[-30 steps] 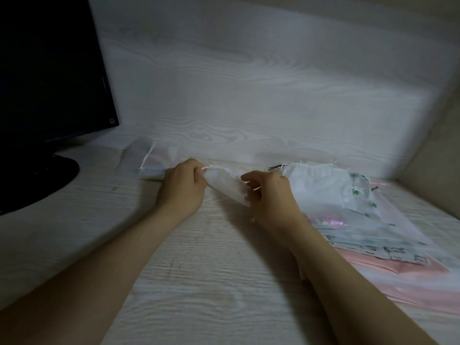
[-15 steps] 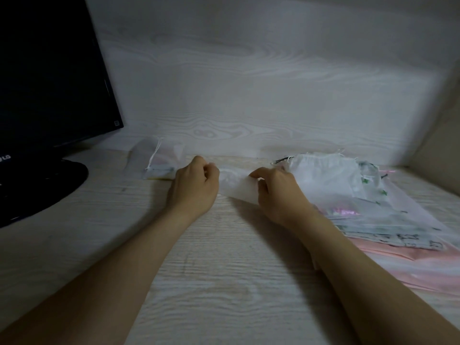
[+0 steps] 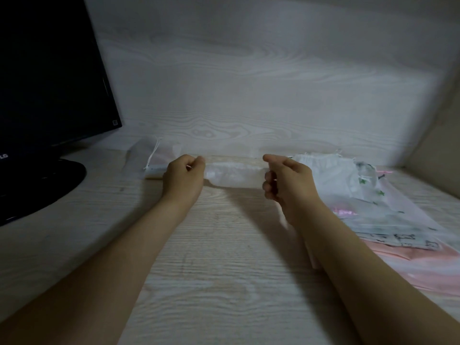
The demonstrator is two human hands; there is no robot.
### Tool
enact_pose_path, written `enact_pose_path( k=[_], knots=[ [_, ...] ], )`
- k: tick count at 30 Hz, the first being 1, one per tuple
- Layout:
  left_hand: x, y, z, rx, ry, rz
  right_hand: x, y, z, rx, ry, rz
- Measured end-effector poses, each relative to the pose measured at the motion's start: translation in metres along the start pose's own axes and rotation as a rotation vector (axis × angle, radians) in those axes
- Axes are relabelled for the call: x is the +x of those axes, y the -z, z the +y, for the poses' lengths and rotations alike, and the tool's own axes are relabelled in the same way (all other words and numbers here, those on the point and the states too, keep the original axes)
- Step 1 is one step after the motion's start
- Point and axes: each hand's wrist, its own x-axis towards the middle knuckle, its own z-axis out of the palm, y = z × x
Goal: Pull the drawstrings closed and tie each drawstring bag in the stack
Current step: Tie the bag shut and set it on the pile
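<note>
A translucent white drawstring bag (image 3: 234,174) is stretched between my hands just above the desk. My left hand (image 3: 184,176) pinches its left end, fingers curled, with a thin string showing at the fingertips. My right hand (image 3: 286,181) grips the right end with curled fingers. To the right lies the stack of drawstring bags (image 3: 361,195), white on top, printed and pink ones beneath. Behind my left hand lies another pale bag (image 3: 159,158) with a white cord hanging from it.
A dark monitor (image 3: 49,78) on a round black base (image 3: 37,185) stands at the left. The pale wood-grain desk (image 3: 224,270) meets a matching back wall (image 3: 249,83), and a side wall (image 3: 438,135) rises on the right.
My hands have moved apart, left hand leftward and right hand rightward, stretching the bag's top out wide between them. The view has shifted slightly.
</note>
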Motion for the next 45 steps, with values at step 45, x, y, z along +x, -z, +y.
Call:
enact_pose_path(
  k=[45],
  knots=[
    [0.009,-0.003,0.012,-0.869,0.324,0.077,0.008,-0.008,0.010,-0.511,0.340,-0.037]
  ],
)
